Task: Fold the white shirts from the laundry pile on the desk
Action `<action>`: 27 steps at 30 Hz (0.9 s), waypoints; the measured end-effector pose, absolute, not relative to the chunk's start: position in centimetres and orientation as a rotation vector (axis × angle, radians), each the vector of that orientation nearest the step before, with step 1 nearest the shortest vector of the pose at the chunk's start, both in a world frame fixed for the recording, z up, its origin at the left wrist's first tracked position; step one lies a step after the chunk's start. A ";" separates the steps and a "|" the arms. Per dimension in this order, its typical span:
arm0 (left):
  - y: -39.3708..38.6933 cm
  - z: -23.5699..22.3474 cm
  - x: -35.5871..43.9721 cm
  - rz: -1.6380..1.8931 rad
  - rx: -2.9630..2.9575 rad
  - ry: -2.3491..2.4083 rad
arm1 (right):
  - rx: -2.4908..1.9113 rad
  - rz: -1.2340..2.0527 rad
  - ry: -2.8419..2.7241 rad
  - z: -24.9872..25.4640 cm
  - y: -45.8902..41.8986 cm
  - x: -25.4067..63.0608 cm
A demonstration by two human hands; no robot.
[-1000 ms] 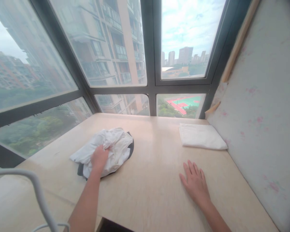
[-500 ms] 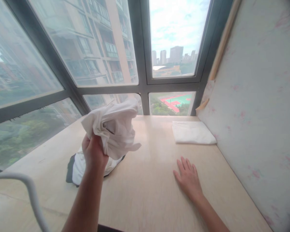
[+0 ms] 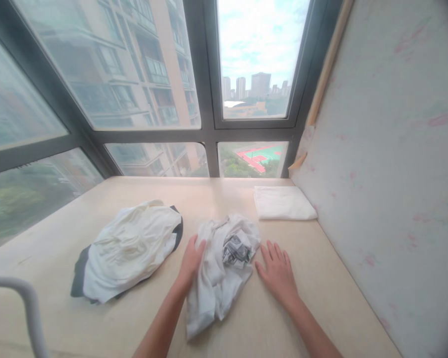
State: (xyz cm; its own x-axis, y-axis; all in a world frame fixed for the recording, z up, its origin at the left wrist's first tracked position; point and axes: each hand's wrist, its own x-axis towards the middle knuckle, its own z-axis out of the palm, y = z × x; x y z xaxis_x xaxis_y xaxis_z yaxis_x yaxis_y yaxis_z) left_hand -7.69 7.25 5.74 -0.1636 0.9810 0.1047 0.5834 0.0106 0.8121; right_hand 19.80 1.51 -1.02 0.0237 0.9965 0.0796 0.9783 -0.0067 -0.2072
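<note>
My left hand point(image 3: 189, 261) is touching the near-left side of a crumpled white cloth point(image 3: 216, 286), but I can't tell if my fingers are pinching it or just resting there. My right hand point(image 3: 278, 273) is holding nothing; its fingers are spreading a little, just beside the cloth's other side. The cloth is lying between my two hands on the pale wooden top point(image 3: 261, 328), and a grey picture point(image 3: 237, 250) is showing on it.

As I'm judging it, one part is done: a folded white cloth point(image 3: 283, 203) is lying flat and neat near the wall point(image 3: 381, 159). The cloth between my hands is looking all bunched up, so it is not neat yet. A loose heap point(image 3: 130, 251) is waiting on my left, white on top with dark bits poking out, and it is looking undone too.

I'm counting two hands, one bunched cloth, one grey picture, one folded cloth and one heap. How many pieces are making up the heap, I can't tell.
</note>
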 end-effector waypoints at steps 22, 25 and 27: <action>-2.8 6.3 -11.9 1.351 1.391 1.724 | -1.956 0.199 -1.899 -1.7 2.3 20.4; -3.3 7.6 -13.1 1.399 1.267 1.673 | -1.800 0.344 -1.804 0.2 4.6 20.0; -3.8 8.5 -13.5 1.366 1.279 1.673 | -1.648 0.361 -1.804 2.8 6.5 18.8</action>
State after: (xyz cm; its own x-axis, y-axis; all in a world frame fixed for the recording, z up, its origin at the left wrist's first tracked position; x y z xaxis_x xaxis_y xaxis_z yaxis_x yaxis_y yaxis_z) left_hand -13.54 -3.80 8.50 -0.3375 0.9351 0.1076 0.2926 -0.0045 0.9562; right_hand 18.78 6.46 2.84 0.0108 0.9599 0.2803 0.7779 0.1680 -0.6055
